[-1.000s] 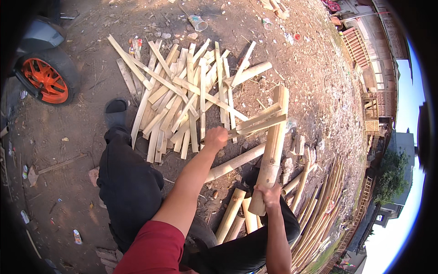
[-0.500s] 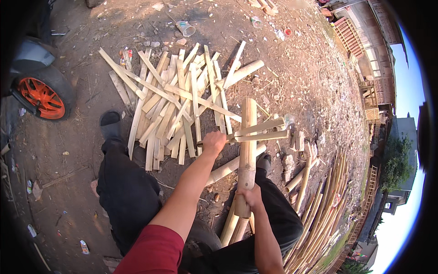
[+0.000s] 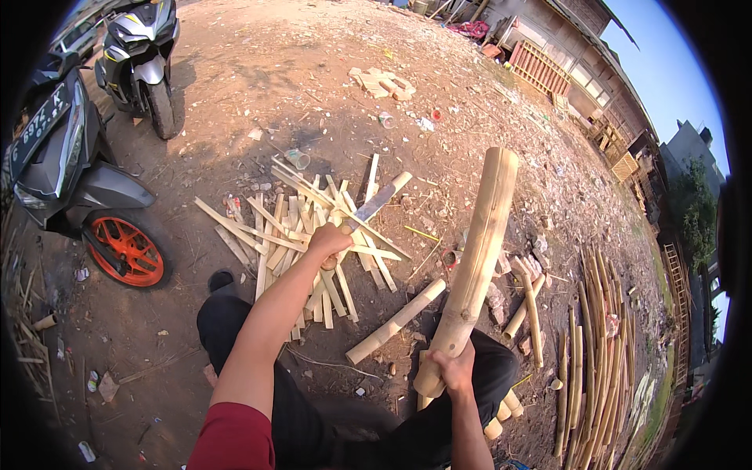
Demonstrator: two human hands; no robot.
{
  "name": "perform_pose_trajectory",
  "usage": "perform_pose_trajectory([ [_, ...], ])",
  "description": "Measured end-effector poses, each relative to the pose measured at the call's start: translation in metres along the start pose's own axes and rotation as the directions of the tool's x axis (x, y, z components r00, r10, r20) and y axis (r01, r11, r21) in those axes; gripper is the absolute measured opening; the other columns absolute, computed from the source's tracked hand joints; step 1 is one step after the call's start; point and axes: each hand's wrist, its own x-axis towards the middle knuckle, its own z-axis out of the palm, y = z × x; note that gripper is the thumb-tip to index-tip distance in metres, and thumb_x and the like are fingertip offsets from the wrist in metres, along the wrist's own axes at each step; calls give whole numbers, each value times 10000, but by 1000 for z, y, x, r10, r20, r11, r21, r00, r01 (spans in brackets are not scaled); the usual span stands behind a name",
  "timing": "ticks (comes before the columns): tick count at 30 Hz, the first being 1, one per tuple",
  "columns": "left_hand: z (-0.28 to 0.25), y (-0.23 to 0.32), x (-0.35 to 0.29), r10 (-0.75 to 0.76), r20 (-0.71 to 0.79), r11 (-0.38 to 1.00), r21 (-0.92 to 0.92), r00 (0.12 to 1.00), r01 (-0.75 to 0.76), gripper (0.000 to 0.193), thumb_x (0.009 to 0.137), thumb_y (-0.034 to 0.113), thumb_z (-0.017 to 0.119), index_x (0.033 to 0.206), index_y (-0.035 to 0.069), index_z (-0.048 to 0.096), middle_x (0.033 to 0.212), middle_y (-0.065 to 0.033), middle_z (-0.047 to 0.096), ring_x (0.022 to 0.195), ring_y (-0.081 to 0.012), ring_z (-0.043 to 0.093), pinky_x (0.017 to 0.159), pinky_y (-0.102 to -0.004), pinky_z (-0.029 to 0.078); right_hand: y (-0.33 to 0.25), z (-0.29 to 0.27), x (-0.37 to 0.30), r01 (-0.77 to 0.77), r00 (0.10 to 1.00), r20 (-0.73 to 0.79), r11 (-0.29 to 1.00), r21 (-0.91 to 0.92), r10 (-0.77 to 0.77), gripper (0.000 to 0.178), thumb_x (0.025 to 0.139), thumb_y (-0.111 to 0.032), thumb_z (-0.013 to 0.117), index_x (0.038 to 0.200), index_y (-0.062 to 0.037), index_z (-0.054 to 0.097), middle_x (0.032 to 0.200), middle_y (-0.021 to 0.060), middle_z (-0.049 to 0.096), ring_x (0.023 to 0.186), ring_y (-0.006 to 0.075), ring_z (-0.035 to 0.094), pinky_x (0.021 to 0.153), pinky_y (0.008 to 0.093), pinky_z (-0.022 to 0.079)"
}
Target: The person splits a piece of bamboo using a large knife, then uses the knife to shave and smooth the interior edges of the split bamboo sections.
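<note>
My left hand (image 3: pixel 330 241) is closed around the handle of a machete (image 3: pixel 374 205), its grey blade angled up and to the right over the pile of split bamboo strips (image 3: pixel 274 227). On the right, my right hand (image 3: pixel 453 368) grips the lower end of a thick round bamboo section (image 3: pixel 479 243). That section is tilted, with its upper end leaning right and away from me. Blade and bamboo section are apart. The strips lie crisscrossed on the ground beyond my left forearm.
A short bamboo piece (image 3: pixel 398 321) lies between my legs. Long thin bamboo poles (image 3: pixel 599 345) are stacked at right. One motorbike with an orange wheel (image 3: pixel 125 247) stands at left, another motorbike (image 3: pixel 145 59) behind it. Cut pieces (image 3: pixel 381 82) lie farther off.
The view has tipped up. The machete and the bamboo section, crossed before, are now apart. Two strips that were at the blade are no longer on it. The section has tilted right.
</note>
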Motion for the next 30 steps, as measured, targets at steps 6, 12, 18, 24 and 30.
perform_pose_trajectory([
  [6,-63,-47,-33,-50,266,916,-373,963,150,177,838,62,767,728,-1,644,647,-60,599,531,-150,543,490,-329,406,16,40,-39,178,984,64,961,-213,-168,667,596,-169,862,1166,55,597,1057,168,709,967,265,698,889,383,557],
  [12,-101,-52,-75,41,526,472,-759,849,448,82,906,46,679,851,40,618,658,-7,607,480,-75,546,427,-245,459,-59,45,-52,429,903,252,774,-466,-348,677,596,-238,867,1177,-13,604,1006,224,730,942,377,740,832,452,581],
  [18,-98,-32,-87,126,399,517,-808,908,284,265,967,192,695,773,145,521,607,47,535,456,-51,502,404,-229,424,-121,45,-47,567,818,265,641,-517,-510,750,566,-208,858,1238,1,600,1035,211,731,955,374,740,854,442,578],
  [24,-98,-33,-87,181,347,629,-760,920,163,357,936,242,746,740,171,457,609,59,466,466,-69,420,446,-268,366,-207,15,-59,631,764,-2,748,-208,-645,675,619,-175,851,1211,33,605,1002,135,707,901,261,701,848,396,557],
  [30,-98,-8,-92,114,381,479,-830,917,285,218,878,45,592,744,156,460,604,72,427,459,-52,404,459,-262,377,-154,35,-70,573,815,-101,819,-8,-571,589,642,-152,832,1165,33,634,1042,123,694,937,237,691,854,383,558],
])
